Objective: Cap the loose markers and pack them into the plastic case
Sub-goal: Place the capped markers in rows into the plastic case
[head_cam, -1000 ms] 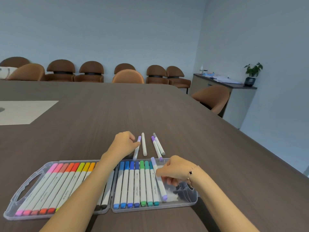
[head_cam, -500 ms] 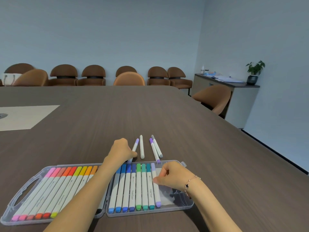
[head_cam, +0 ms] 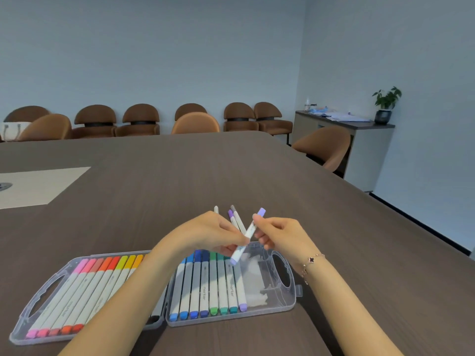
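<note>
We are seeing two bare forearms with no sleeves reaching the wrists. The right hand (head_cam: 280,233) is wearing a thin gold-toned chain bracelet (head_cam: 311,262) with a dark clover-shaped charm; the left hand (head_cam: 210,231) is wearing nothing.

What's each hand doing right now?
Left hand: fingers pinch the lilac marker.
Right hand: fingers grip the same marker.

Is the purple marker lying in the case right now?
No, the lilac-capped marker is up in the air above the plastic case, held between the left hand and the right hand.
</note>
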Available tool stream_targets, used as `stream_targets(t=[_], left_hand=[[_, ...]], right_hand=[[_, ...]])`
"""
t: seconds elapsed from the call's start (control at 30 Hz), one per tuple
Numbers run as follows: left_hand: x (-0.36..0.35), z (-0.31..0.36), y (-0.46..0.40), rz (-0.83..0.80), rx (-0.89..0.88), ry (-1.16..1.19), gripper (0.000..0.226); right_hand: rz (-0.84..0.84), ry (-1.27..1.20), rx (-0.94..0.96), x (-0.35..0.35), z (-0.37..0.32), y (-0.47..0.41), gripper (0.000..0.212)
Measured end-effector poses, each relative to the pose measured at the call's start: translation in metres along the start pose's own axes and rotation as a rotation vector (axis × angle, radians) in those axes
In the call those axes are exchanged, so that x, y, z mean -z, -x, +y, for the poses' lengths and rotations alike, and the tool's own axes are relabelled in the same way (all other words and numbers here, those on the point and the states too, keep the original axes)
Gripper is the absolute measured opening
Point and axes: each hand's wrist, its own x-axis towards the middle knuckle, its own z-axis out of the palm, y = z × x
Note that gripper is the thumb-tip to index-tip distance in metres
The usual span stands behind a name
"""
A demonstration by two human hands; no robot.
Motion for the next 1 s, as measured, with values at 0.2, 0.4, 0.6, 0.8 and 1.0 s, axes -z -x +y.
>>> stream_targets(t=[0.2, 0.4, 0.6, 0.8, 1.0], left_hand=[[0.01, -0.004, 0.005, -0.066, -0.029, -0.054, 0.03], [0.037, -0.03, -0.006, 0.221, -0.028, -0.12, 0.004], [0.011, -0.052, -0.038, 0.303, -0.169, -0.144, 0.012], [0.001, -0.053, -0.072, 0.5, -0.124, -0.138, 0.014], [-0.007, -0.022, -0.111, 0.375, 0.074, -0.221, 0.029]], right_hand=[[-0.042, 0.061, -0.048, 0.006, 0.001, -0.002, 0.043], [-0.241, 0.47, -0.175, -0.013, 0.007, -0.003, 0.038], [-0.244, 0.511, -0.19, -0.02, 0.011, -0.001, 0.028], [-0.397, 0.518, -0.193, -0.011, 0.006, 0.008, 0.019], [-0.37, 0.466, -0.222, -0.012, 0.012, 0.005, 0.023]])
